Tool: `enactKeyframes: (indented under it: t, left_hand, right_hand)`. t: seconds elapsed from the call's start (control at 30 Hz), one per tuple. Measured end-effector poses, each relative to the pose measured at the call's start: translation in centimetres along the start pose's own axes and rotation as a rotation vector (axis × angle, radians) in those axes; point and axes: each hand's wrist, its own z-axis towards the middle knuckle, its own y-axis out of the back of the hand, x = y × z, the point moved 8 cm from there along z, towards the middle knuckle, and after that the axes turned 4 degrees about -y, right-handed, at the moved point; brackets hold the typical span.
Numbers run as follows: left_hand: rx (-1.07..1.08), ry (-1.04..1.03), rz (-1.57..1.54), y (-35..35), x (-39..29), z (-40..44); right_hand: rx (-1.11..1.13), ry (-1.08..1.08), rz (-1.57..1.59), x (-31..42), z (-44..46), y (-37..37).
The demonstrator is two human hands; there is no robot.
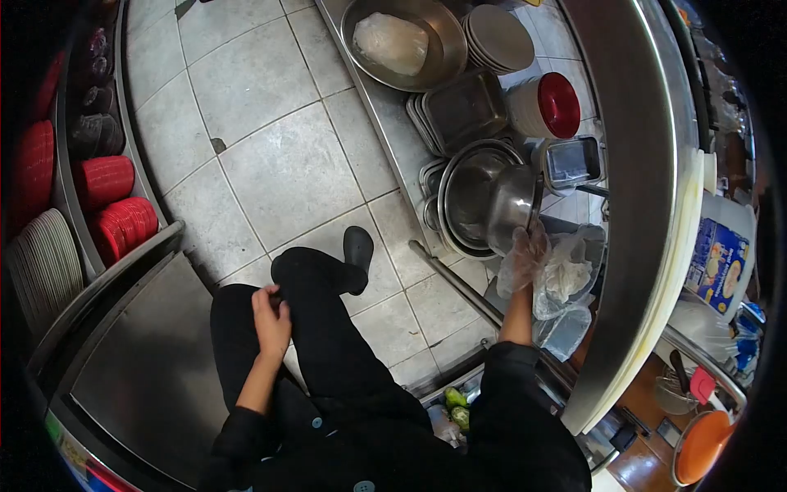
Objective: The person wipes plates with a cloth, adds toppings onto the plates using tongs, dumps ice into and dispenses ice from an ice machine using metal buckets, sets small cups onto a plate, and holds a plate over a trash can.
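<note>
Stainless steel bowl [510,215], one, tilted, lying over the larger nested steel bowls [469,193] on the low metal shelf [379,123]. Right hand [531,252]: at the near rim of the tilted bowl, clear plastic film [512,275] overlapping the fingers and palm; whether its grip is closed on the rim cannot be told. Left hand [270,321]: over the left thigh, fingers loosely bent, back of the hand uppermost; whether this grip is open or closed cannot be told.

Clear plastic bag [567,275], one, whitish contents, just beside the right hand.

Same shelf, farther along: rectangular metal trays [466,111], stacked; bowls with red interior [560,105], stacked, lying sideways; small rectangular tin [572,161], just beside them; pale round plates [502,37], stacked; wide metal basin [447,20], holding a bagged pale mass [391,43].

Left rack: red dishes [123,228], in rows; white plates [45,262], set on edge.

Far right: white tub [742,221], blue label; orange vessel [703,447].
</note>
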Motion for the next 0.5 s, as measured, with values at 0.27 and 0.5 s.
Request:
enactKeyframes:
  t: [0.27,0.5]
  left_hand:
    - [0.533,-0.119,-0.568,-17.3,-21.1,5.5]
    - [0.543,0.229,-0.765,-20.9,-21.8,6.5]
  right_hand:
    - [0.081,0.094,-0.438,3.6,-6.8,-2.6]
    - [0.328,0.374,-0.323,8.5,-9.7,-4.5]
